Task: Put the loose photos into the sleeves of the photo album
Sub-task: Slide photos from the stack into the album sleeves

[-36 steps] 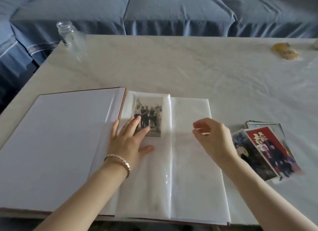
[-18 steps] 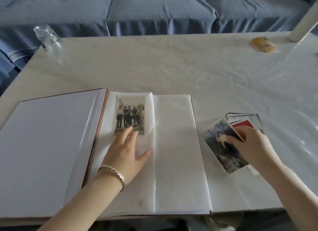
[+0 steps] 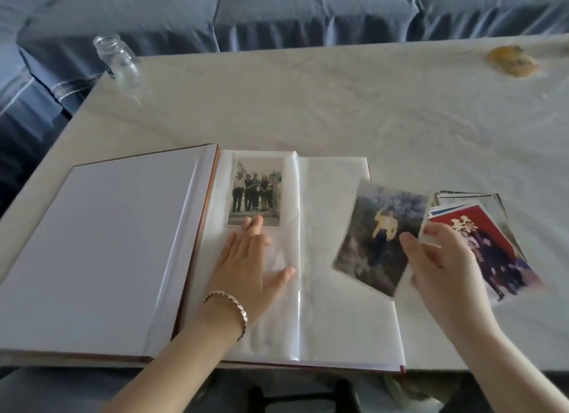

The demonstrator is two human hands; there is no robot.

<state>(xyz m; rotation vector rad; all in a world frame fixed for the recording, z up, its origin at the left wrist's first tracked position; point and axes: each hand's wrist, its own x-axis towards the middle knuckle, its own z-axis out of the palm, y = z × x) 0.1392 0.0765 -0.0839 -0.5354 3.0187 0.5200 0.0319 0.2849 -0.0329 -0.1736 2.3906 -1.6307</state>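
Over the photo album's (image 3: 107, 243) edge, the right hand (image 3: 446, 268) is pinching a faded, curling photo (image 3: 378, 227) of someone in yellow. The left hand (image 3: 246, 268) is lying flat on a sleeve (image 3: 277, 320).

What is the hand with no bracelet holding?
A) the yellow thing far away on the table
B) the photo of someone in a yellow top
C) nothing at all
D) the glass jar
B: the right hand pinches the photo of someone in a yellow top by its right edge, with the thumb on the front.
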